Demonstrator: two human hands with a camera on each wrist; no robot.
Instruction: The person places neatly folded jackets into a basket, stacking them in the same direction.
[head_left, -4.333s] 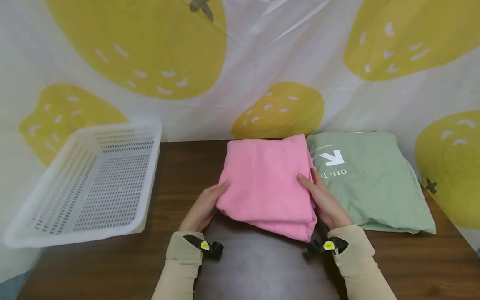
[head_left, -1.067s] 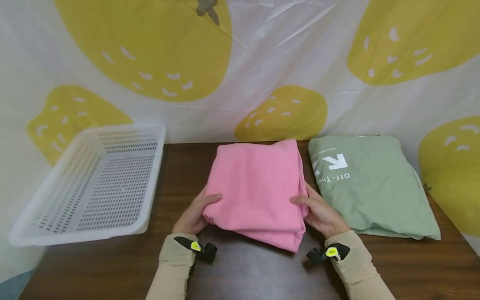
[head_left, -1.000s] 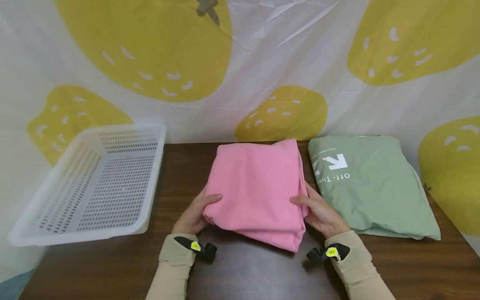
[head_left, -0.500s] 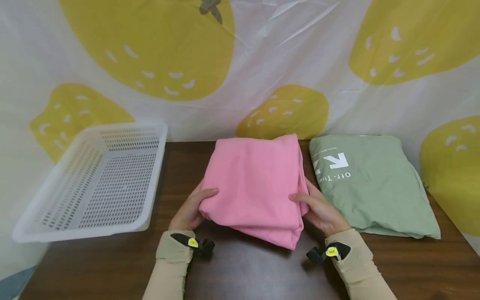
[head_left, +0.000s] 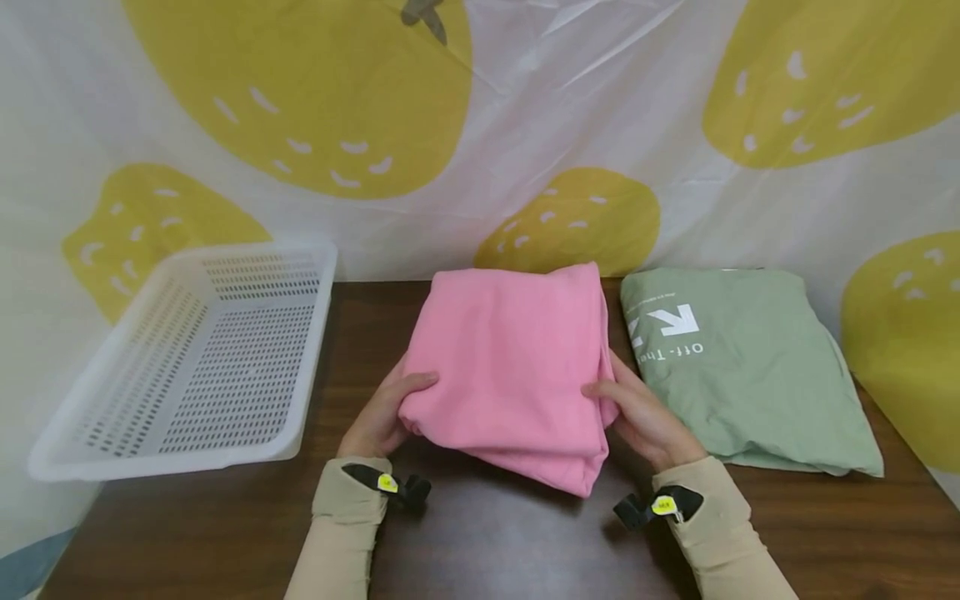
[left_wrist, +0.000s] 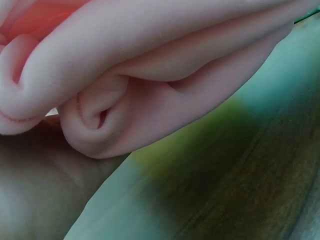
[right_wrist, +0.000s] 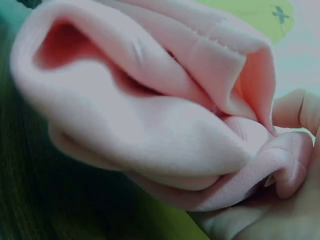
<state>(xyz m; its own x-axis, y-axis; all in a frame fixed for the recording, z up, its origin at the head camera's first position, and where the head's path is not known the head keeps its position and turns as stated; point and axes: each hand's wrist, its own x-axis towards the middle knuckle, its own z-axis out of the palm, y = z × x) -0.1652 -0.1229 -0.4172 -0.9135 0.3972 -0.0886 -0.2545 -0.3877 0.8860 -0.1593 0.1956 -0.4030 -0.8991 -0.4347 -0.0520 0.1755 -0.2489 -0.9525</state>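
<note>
A folded pink garment is held between my two hands over the middle of the table. My left hand grips its left edge, thumb on top and fingers hidden beneath. On the opposite edge my right hand holds it the same way. The left wrist view shows the thick rolled folds of the pink cloth against the palm. From the right wrist, stacked layers of the garment and a stitched seam come into view, with the hand around their edge.
To the left stands a white plastic basket with slotted walls. A folded green garment with white lettering lies at the right. Behind the dark wooden table hangs a white curtain with yellow fruit prints.
Over the last seconds the pink garment has shifted left, away from the green one, with both hands still gripping it. In the last half second it rises slightly in view.
</note>
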